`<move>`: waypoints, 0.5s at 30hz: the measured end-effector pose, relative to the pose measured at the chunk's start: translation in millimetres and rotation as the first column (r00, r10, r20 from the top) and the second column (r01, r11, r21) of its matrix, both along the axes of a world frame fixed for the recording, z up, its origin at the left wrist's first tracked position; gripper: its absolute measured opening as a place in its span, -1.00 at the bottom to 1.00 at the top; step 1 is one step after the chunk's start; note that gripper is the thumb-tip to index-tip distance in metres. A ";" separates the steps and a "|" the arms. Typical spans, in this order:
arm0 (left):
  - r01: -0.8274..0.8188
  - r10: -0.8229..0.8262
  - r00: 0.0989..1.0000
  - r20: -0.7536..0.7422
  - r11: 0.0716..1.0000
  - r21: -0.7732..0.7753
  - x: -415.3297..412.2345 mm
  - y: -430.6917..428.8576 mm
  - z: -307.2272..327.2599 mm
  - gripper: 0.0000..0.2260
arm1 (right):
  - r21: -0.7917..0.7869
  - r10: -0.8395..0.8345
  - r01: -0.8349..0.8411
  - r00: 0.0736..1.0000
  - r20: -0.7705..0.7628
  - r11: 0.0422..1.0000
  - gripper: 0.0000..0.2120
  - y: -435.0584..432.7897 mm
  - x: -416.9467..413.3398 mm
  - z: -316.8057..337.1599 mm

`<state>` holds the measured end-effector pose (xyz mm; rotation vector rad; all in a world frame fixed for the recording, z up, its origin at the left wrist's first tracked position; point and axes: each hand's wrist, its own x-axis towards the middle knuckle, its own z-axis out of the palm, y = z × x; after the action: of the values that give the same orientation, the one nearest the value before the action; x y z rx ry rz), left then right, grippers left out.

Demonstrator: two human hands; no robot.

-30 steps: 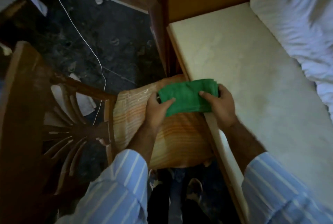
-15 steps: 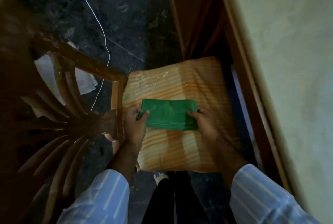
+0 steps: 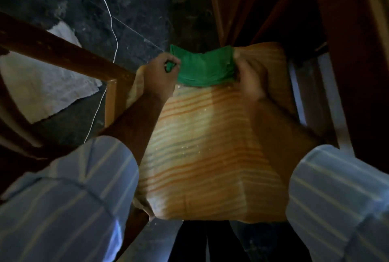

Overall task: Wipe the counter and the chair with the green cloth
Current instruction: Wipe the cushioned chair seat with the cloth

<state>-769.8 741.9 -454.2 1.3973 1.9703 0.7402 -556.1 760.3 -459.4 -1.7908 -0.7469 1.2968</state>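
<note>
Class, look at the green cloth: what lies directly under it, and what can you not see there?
The green cloth, gripped by the left hand and right hand, lies over the far end of the striped seat cushion. The cushion surface beneath the cloth is hidden.

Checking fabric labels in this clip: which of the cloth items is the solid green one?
The folded green cloth, gripped between the left hand and right hand; the seat cushion beneath is orange-striped, the floor rag whitish.
</note>
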 end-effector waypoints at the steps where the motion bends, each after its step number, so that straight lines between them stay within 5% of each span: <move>1: 0.062 -0.065 0.995 -0.076 0.997 -0.041 -0.1 6.1 -3.4 -0.85 | 0.023 0.020 -0.022 0.995 0.093 0.999 -0.72 0.1 9.6 -6.4; 2: 0.140 -0.161 0.964 -0.211 0.984 -0.112 0.0 9.0 -6.4 -0.81 | 0.027 0.072 -0.084 0.954 0.290 0.996 -0.64 -3.6 20.5 -13.7; 4: 0.231 -0.342 0.798 -0.496 0.934 -0.272 1.1 5.7 -10.4 -0.74 | -0.004 0.194 -0.264 0.695 0.693 0.964 -0.52 -20.9 46.5 -35.0; 6: 0.253 -0.363 0.693 -0.623 0.932 -0.261 5.1 0.9 -10.9 -0.72 | -0.108 0.305 -0.439 0.407 0.861 0.892 -0.49 -44.4 66.0 -50.3; 8: 0.398 -0.414 0.685 -0.600 0.902 -0.168 11.8 2.5 -14.2 -0.63 | -0.172 0.320 -0.513 0.214 0.923 0.841 -0.49 -59.3 77.3 -61.4; 12: 0.660 -0.711 0.542 -0.448 0.690 -0.296 34.9 11.5 -31.9 -0.38 | -0.166 0.268 -0.500 0.139 0.953 0.850 -0.48 -62.1 75.2 -65.8; 15: 0.594 -0.637 0.603 -0.481 0.761 -0.262 53.0 18.1 -45.2 -0.49 | -0.147 0.249 -0.510 0.137 0.959 0.847 -0.49 -63.3 73.6 -64.9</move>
<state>-716.8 760.0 -499.4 2.2510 1.6418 -0.0899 -482.4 697.1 -524.4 -2.1740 -2.0944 0.0669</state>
